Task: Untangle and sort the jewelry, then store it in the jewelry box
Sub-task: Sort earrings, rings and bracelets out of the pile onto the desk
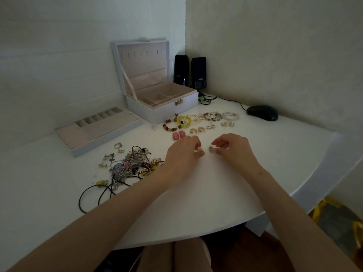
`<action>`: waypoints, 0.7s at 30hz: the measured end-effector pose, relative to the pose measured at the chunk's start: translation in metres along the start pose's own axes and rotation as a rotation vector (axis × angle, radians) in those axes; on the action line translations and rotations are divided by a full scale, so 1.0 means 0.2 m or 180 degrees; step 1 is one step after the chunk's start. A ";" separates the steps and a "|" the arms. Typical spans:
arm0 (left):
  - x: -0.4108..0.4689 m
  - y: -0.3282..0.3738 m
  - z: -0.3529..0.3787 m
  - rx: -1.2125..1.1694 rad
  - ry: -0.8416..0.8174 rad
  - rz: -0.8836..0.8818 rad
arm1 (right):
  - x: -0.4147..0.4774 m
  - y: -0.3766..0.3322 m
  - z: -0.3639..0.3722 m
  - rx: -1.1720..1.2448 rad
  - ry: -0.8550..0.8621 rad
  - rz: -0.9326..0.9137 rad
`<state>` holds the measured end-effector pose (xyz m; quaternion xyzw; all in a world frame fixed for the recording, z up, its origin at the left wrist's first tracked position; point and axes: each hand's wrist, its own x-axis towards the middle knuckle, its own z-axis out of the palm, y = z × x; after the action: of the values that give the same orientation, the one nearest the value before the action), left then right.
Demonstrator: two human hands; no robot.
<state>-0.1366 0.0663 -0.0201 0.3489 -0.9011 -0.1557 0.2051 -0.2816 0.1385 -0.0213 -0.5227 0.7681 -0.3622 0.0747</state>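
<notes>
Fingers (pixel 197 143) of left hand (pixel 182 154) and right hand (pixel 233 148) each pinch a small pale earring (pixel 200 152) (pair, I guess). Sorting step; tangled chain heap (pixel 129 165) at 9 o'clock, white jewelry box (pixel 157 109) at 11. Next: park them together.

A home desk corner: white desk (pixel 196 193), black computer speakers (pixel 198 69), wired mouse (pixel 262 112), open jewelry box (pixel 149 112).

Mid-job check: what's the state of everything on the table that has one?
jewelry box, open, lid upright, visible compartments look empty
tray, out of the box, on the table
tangled pile, knotted, unsorted
bracelets, laid in a row by the box
earring pairs, set out in front of the bracelets
left hand, holds a small pale piece
right hand, pinches a second small piece
</notes>
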 end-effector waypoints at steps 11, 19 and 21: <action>-0.12 -0.01 0.11 0.1015 -0.0307 0.0768 | -0.10 0.08 0.01 -0.0909 -0.0658 -0.0687; 0.03 0.08 0.14 0.1669 -0.0172 0.0455 | 0.06 0.11 0.04 -0.0961 -0.0752 -0.0559; 0.06 0.10 0.13 0.1795 -0.0228 0.0289 | 0.09 0.11 0.05 -0.0948 -0.0780 -0.0537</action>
<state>-0.1677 0.0760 -0.0324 0.3458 -0.9302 0.0981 0.0747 -0.3004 0.1231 -0.0381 -0.6306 0.7518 -0.1834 0.0589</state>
